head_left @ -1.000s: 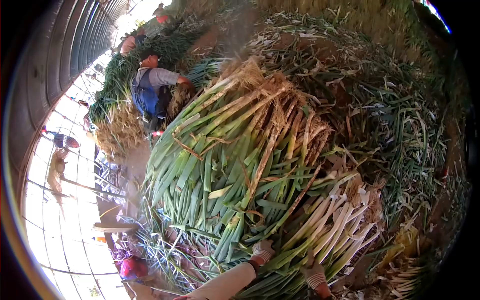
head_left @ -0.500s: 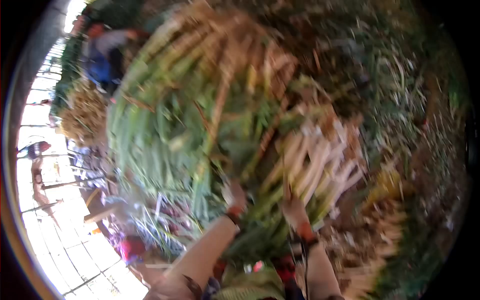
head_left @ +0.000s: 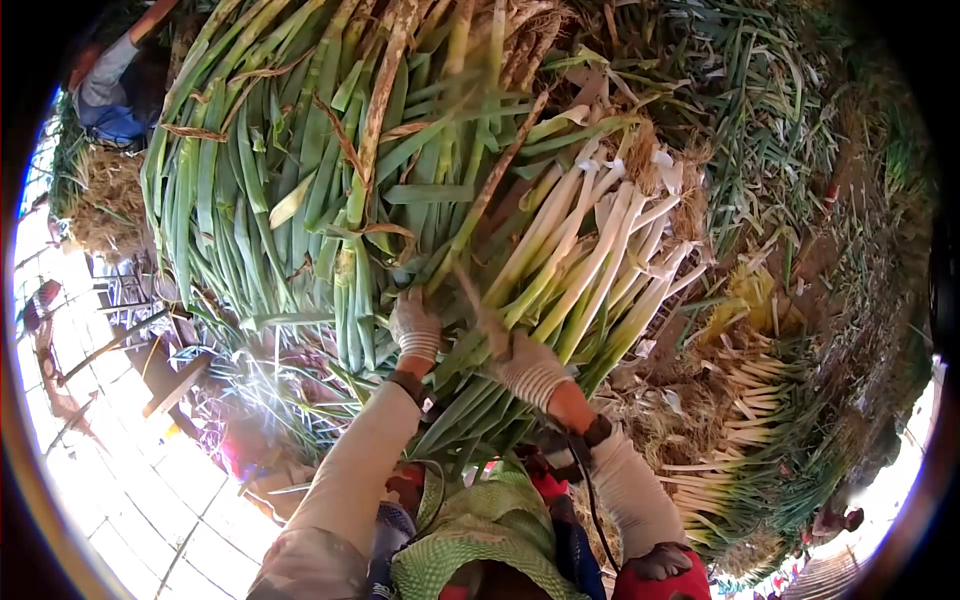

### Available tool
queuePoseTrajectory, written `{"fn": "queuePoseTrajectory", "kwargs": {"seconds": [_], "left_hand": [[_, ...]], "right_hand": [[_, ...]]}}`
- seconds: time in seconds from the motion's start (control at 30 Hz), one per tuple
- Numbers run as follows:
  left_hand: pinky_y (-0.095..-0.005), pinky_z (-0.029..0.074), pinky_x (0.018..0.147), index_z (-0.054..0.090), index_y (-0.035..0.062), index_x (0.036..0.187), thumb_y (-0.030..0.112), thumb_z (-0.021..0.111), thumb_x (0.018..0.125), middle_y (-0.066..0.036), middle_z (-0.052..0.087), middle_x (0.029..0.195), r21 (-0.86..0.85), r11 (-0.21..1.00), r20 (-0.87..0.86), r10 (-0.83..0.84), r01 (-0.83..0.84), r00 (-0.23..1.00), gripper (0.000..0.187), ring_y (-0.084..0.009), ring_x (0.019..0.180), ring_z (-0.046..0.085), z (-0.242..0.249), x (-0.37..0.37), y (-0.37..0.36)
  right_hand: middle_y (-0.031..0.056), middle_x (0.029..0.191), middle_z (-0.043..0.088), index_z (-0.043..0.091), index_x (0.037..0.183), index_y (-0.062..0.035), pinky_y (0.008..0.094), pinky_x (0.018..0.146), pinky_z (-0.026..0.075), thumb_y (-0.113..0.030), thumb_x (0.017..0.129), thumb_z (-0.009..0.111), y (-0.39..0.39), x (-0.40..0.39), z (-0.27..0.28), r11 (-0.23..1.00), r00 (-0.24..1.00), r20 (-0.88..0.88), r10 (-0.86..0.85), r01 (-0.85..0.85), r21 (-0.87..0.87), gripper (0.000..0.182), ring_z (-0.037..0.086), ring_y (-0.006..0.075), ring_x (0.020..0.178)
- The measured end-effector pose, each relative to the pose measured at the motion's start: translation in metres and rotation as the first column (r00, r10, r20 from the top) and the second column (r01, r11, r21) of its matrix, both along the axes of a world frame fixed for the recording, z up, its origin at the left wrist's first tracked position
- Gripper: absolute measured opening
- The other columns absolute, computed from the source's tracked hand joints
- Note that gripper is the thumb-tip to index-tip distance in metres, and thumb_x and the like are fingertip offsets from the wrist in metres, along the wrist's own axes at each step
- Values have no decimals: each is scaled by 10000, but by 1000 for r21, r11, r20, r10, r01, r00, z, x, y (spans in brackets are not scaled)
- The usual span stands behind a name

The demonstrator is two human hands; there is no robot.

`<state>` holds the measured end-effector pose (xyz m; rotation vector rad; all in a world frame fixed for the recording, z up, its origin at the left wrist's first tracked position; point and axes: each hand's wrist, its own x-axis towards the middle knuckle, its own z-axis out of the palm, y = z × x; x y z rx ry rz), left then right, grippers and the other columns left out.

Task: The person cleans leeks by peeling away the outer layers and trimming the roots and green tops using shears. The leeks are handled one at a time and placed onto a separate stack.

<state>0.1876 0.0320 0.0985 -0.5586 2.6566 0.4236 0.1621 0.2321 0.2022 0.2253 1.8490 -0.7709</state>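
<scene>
My left hand, in a pale striped-cuff glove, is closed on green leaves at the lower edge of a large pile of long green stalks. To its right, my right hand, gloved alike, is closed round a thin brown tool, blurred, which slants up and left between the hands. Trimmed white-stemmed stalks lie fanned out just beyond my right hand, their leaves running down beneath it. Loose green leaves lie below and between my wrists.
At the upper left another person's sleeve and blue clothing show beside a root-ended bundle. More white-stemmed stalks lie at the lower right. Leaf litter covers the upper right ground. A wooden piece juts out at the left.
The view has shifted and is sharper. My right hand has moved left and turned inward, closer to my left hand, and the tool now slants left instead of standing nearly upright.
</scene>
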Motion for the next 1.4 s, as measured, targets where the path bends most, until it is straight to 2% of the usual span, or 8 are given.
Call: {"fn": "queuePoseTrajectory", "kwargs": {"seconds": [0.1,0.23,0.37,0.47,0.77,1.0,1.17,1.4], "left_hand": [[-457,462,799,530,134,1196,105,627,695,-144,542,1038,25,979,-35,-202,202,979,510,-347,983,526,9,-11,2],[-436,459,825,466,160,1258,98,658,662,-116,474,1083,-141,967,136,-192,211,972,630,-341,1026,496,10,-29,21],[-415,466,829,585,119,1061,133,665,659,-137,477,1094,-184,963,224,-156,199,962,409,-337,1025,501,-12,-44,19],[-419,465,828,622,119,1001,140,661,671,-129,469,1134,-96,983,253,-130,159,959,333,-343,1018,517,12,-49,18],[-403,495,693,585,-16,975,242,720,705,-238,631,840,756,651,30,-143,72,989,398,-355,775,634,173,-86,72],[-478,483,696,519,36,1047,281,682,726,-246,622,808,433,887,159,-249,159,955,436,-416,785,607,134,-18,167],[-465,492,685,266,68,1396,272,648,741,-248,625,880,410,875,159,-346,258,925,786,-400,786,617,98,16,171],[-463,489,666,202,85,1416,248,678,727,-234,635,885,400,898,308,-321,184,896,853,-387,763,624,115,14,174]], "right_hand": [[223,798,618,484,1044,66,382,736,490,-362,783,644,10,-21,-12,973,969,-104,-226,219,-77,526,618,365,787],[280,798,619,508,1053,114,448,732,493,-352,874,442,-7,-4,-6,994,992,-69,102,-99,49,504,617,428,808],[313,843,609,560,935,132,435,761,490,-392,859,473,-11,-28,-12,975,978,10,-207,206,79,536,610,436,844],[304,834,613,538,945,133,437,748,491,-376,854,499,-5,-17,-20,998,998,24,-54,54,-21,518,609,439,831],[241,764,606,426,1040,16,433,611,490,-278,778,677,70,38,115,944,910,-266,-319,331,0,467,613,407,726],[246,795,603,439,1050,24,442,625,476,-310,779,665,96,128,131,956,961,-133,-242,260,139,486,607,397,733],[284,754,586,471,983,53,443,632,474,-246,785,607,97,121,92,919,948,-136,-289,314,237,384,596,416,739],[253,762,595,502,971,53,409,623,474,-168,807,557,98,153,49,920,910,-243,-335,371,125,281,592,387,706]]}}
